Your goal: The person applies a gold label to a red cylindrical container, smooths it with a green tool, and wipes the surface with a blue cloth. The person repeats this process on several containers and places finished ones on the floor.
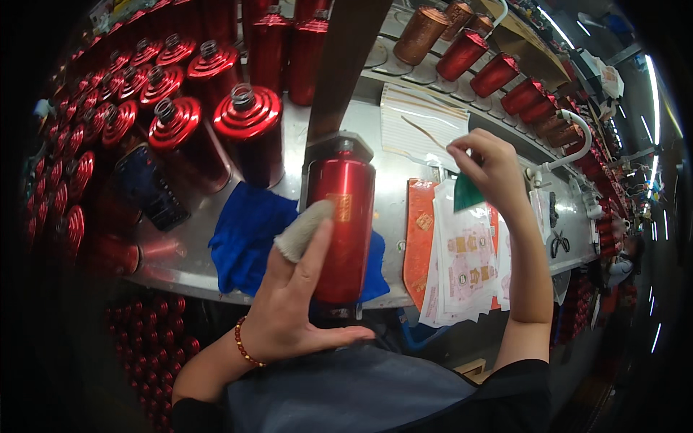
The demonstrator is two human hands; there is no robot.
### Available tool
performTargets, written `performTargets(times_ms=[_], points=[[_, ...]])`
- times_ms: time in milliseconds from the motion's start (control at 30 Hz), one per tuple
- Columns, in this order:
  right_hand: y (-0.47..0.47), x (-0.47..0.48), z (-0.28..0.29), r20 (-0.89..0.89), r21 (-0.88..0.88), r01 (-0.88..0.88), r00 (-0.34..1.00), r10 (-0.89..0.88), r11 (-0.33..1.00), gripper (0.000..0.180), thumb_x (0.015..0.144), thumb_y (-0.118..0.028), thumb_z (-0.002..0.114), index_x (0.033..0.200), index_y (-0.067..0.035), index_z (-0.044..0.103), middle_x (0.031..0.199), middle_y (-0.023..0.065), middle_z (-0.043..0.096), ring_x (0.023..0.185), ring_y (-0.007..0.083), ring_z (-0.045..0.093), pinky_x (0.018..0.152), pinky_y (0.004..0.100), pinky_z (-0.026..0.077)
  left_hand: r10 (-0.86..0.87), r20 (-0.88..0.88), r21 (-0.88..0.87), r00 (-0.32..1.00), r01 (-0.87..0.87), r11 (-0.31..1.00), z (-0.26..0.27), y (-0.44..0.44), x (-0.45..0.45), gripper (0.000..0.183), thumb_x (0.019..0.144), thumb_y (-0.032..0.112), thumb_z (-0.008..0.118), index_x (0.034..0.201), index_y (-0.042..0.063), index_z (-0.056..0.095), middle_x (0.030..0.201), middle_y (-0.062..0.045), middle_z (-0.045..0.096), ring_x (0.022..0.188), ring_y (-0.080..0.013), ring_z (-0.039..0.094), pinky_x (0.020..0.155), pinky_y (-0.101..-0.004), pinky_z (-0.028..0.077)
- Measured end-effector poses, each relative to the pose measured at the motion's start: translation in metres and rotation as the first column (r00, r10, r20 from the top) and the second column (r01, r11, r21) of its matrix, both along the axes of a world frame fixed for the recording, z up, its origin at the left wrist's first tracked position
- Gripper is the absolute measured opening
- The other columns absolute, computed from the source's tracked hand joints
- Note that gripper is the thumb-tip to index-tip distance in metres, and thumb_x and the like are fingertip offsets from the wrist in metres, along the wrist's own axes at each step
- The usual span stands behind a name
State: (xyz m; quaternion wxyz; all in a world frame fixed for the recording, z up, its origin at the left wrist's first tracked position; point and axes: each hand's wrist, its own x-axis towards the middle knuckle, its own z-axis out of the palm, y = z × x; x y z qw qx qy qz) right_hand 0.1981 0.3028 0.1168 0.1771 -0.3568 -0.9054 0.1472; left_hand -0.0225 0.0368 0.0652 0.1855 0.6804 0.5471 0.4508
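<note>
My left hand [298, 287], with a pale fabric cover on one finger and a beaded bracelet at the wrist, spreads against a red metallic glass bottle [349, 249]. The bottle lies or leans in a dark holder, neck away from me, with a small gold decal on its side. A blue cloth [243, 238] is beneath and beside it. My right hand [484, 162] pinches the end of a thin brown-gold strip [422, 131] above a striped sheet [400, 119]. Under that hand hangs or lies a green piece [466, 194]; whether the hand holds it too, I cannot tell.
Many red bottles [249, 116] stand on the metal table at left, near a phone [151, 187]. Printed decal sheets [465, 254] lie over red card [419, 238] at right. Scissors [560, 243] rest farther right. A conveyor [444, 86] carries red and copper-coloured bottles behind. A dark post [344, 70] rises centrally.
</note>
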Motion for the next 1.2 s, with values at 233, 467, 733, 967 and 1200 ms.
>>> performTargets(times_ms=[233,467,733,967,1200], points=[[-0.156,-0.003,0.093,-0.043,-0.143,-0.411,0.911,0.41,0.9,0.013,0.069,0.001,0.077,0.081,0.0,0.072,0.071,0.0112,0.066,0.063,0.0217,0.068,0.056,0.0283,0.049,-0.106,-0.235,0.056,0.966,0.123,0.991,0.021,0.007,0.023,0.111,0.068,0.055,0.084,0.151,-0.002,0.036,0.152,-0.024,0.036,0.142,-0.0435,0.034,0.115,-0.0501,0.033],[-0.167,0.024,0.099,-0.228,-0.204,-0.283,0.945,0.236,0.937,0.015,0.071,0.005,0.078,0.084,0.002,0.071,0.074,0.0112,0.067,0.063,0.0199,0.066,0.056,0.0278,0.048,0.106,-0.299,0.062,0.948,-0.091,0.994,-0.04,0.014,0.014,0.116,0.067,0.043,0.088,0.153,-0.005,0.026,0.156,-0.027,0.028,0.145,-0.044,0.029,0.119,-0.0489,0.03],[-0.173,0.018,0.094,-0.274,-0.271,-0.369,0.915,0.296,0.889,0.014,0.072,0.005,0.078,0.084,0.0,0.072,0.076,0.0101,0.066,0.064,0.0218,0.066,0.056,0.0294,0.049,-0.03,-0.038,0.031,0.999,0.031,0.999,-0.032,-0.009,0.001,0.133,0.066,0.05,0.091,0.157,-0.005,0.012,0.158,-0.029,0.024,0.147,-0.0446,0.023,0.12,-0.0454,0.025],[-0.185,0.011,0.089,-0.341,-0.345,-0.443,0.88,0.329,0.827,0.014,0.071,0.004,0.079,0.083,0.0,0.073,0.077,0.0107,0.068,0.064,0.024,0.067,0.056,0.0296,0.05,-0.498,0.709,0.07,0.5,0.652,0.755,0.037,-0.016,0.039,0.076,0.084,0.016,0.083,0.148,0.002,0.046,0.119,-0.011,0.064,0.095,-0.0164,0.062,0.086,-0.0298,0.048],[-0.18,0.076,0.058,-0.456,-0.606,-0.069,0.846,-0.275,0.792,0.007,0.082,-0.002,0.067,0.08,0.005,0.067,0.075,0.0128,0.067,0.051,0.0108,0.056,0.048,0.0209,0.043,-0.072,0.834,-0.254,0.547,0.496,0.83,0.01,-0.045,0.008,0.014,0.093,0.003,0.07,0.106,-0.002,0.072,0.091,-0.006,0.07,0.079,-0.0086,0.066,0.071,-0.0223,0.051]])
